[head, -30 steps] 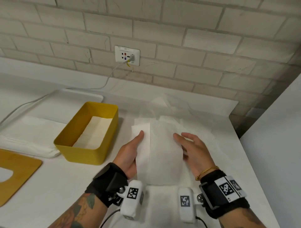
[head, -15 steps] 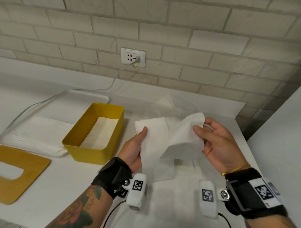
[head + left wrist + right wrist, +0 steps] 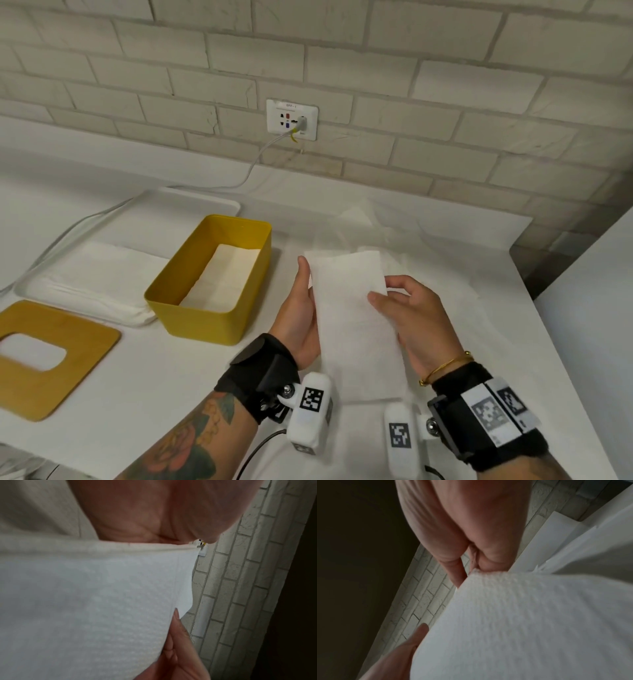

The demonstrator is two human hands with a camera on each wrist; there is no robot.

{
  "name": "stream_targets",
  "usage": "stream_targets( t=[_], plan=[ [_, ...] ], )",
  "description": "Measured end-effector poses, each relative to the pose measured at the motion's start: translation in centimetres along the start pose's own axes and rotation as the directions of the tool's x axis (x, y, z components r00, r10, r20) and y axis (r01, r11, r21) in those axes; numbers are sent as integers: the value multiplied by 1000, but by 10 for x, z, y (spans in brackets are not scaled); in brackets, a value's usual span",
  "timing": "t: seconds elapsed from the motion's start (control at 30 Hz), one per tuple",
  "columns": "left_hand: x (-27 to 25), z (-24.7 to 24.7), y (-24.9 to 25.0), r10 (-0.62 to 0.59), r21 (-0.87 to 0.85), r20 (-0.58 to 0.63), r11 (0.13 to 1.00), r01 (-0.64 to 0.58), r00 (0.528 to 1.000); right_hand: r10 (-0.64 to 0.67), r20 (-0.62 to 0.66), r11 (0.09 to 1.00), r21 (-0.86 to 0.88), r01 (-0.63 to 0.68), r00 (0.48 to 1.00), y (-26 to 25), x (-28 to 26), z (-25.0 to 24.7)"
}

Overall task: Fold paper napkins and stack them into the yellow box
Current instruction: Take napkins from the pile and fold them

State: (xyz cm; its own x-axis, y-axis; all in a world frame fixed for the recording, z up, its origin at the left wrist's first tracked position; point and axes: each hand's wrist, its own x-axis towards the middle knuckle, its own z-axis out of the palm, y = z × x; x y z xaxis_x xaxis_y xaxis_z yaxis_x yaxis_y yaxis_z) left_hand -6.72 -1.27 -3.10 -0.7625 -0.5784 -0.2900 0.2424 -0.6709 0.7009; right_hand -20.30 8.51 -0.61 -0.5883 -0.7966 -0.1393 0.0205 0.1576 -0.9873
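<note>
**Holding a folded napkin above the counter**

Gripping from both sides, the left hand (image 3: 301, 315) and right hand (image 3: 416, 317) hold a white paper napkin (image 3: 356, 322), folded to a long narrow strip with a fine embossed texture. Left thumb lies along its left edge; right thumb and fingers pinch its right edge. More loose napkins (image 3: 442, 274) lie beneath on the white counter (image 3: 171, 377). Left of the hands stands the yellow box (image 3: 209, 277), open-topped, with folded napkins flat on its floor. Beyond: a brick wall (image 3: 411, 102).
</note>
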Motion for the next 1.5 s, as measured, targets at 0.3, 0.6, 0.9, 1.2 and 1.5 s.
stream_targets(
  t=[0.3,0.6,0.9,1.2,1.5],
  plan=[
    [-1,1,0,-2,130,-61,992,10,998,3,1,998,-69,-3,1000,4,5,1],
    [0,-11,23,124,149,-213,984,-93,969,305,361,942,-253,-222,881,34,-32,-10],
    [-14,-27,25,166,139,-260,981,-133,951,237,-10,900,-374,-223,972,19,-17,-76],
    [-22,-21,18,181,160,-286,977,-139,941,235,-38,838,-499,-222,971,39,-5,-59],
    [-24,-18,22,191,176,-299,974,-143,935,39,-166,782,-609,-133,985,12,4,-99]
  ],
)
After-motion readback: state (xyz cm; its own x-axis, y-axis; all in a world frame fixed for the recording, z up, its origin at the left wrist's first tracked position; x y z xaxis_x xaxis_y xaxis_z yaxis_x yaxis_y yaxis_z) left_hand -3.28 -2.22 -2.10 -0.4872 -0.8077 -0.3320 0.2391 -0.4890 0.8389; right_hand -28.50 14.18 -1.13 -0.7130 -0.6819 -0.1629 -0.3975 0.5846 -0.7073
